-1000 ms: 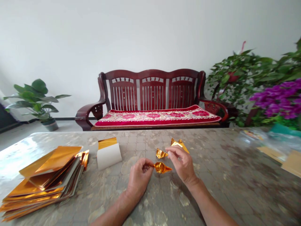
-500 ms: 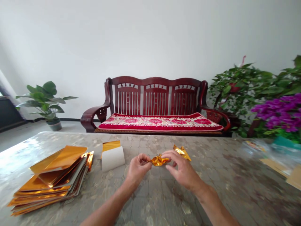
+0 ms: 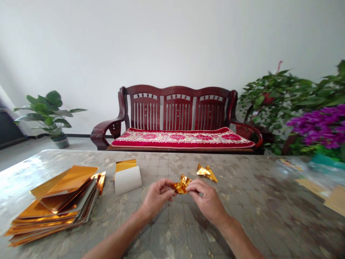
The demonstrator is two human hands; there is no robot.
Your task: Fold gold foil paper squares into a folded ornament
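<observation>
A metallic gloss is shown by the crumpled foil piece (image 3: 182, 185) at lower centre; smooth, mirror-like shine by the gold sheets (image 3: 59, 207) at lower left. The desk (image 3: 269, 201) is faintly glossy. Mid-frame, polished wood is seen in the settee (image 3: 178, 103), cloth in its mat (image 3: 178, 137).

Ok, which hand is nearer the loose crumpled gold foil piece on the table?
Right. The right hand is just on the near side of the loose crumpled gold foil piece; the left hand is farther off, to its left.

Left-side glare on the table (image 3: 21, 176)
</observation>
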